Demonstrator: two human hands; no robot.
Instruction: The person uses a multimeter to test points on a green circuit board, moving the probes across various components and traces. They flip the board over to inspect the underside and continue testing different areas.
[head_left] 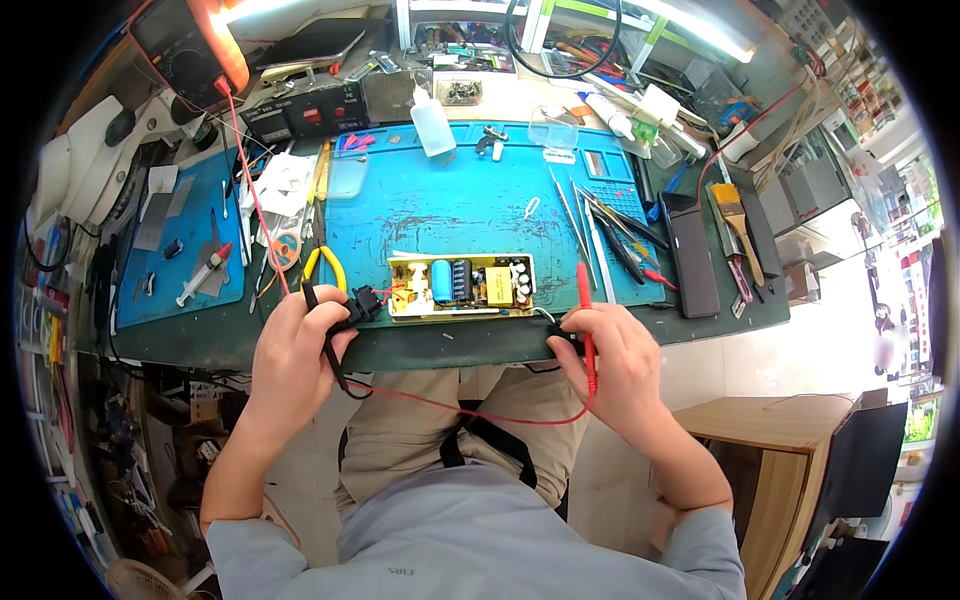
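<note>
An opened power supply board (470,316) lies in a shallow pale yellow case at the mat's near edge, its blue, black and yellow parts showing. My left hand (285,350) is closed round a black test probe (330,350) and a black socket (363,307) joined to the board's left end by a red wire. A red test probe (585,290) points upward from my right hand (622,362), which also grips a black connector (567,334) by the board's right end. Its face is partly hidden by my fingers. A red lead (480,413) hangs between my hands.
Tweezers (570,215) and pliers (620,250) lie on the blue mat (430,210) at the right. A white squeeze bottle (432,125) stands behind. Yellow-handled cutters (327,265) sit beside my left hand. A multimeter (178,50) is at the far left.
</note>
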